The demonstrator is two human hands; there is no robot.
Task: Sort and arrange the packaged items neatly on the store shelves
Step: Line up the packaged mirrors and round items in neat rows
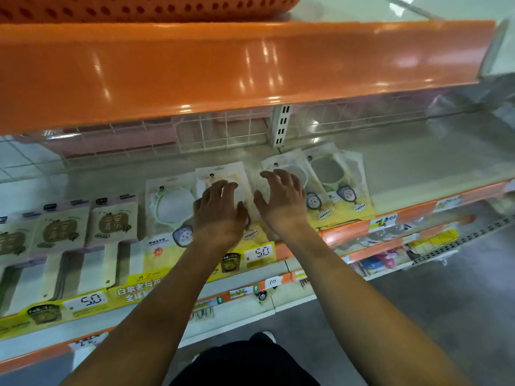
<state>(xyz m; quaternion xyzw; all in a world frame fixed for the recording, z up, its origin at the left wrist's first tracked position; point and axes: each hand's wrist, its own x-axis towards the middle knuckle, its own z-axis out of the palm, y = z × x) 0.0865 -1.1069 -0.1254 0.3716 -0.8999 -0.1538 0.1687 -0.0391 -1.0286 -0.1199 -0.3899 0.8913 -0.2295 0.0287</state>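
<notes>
Packaged mirrors [331,179], round pale-rimmed frames on cream and yellow cards, lie flat in a row on the clear shelf [418,162]. The left hand [218,211] and right hand [281,200] press the middle packs, fingers spread and lightly bent.

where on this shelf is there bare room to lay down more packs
Bare shelf runs right of the rightmost mirror pack to the shelf end. Left of it, mirror packs and cutting boards lie edge to edge, both hands there.

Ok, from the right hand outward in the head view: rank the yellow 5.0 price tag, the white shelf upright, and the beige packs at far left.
1. Yellow 5.0 price tag, just below the right hand.
2. White shelf upright, behind it.
3. Beige packs, far left.
</notes>
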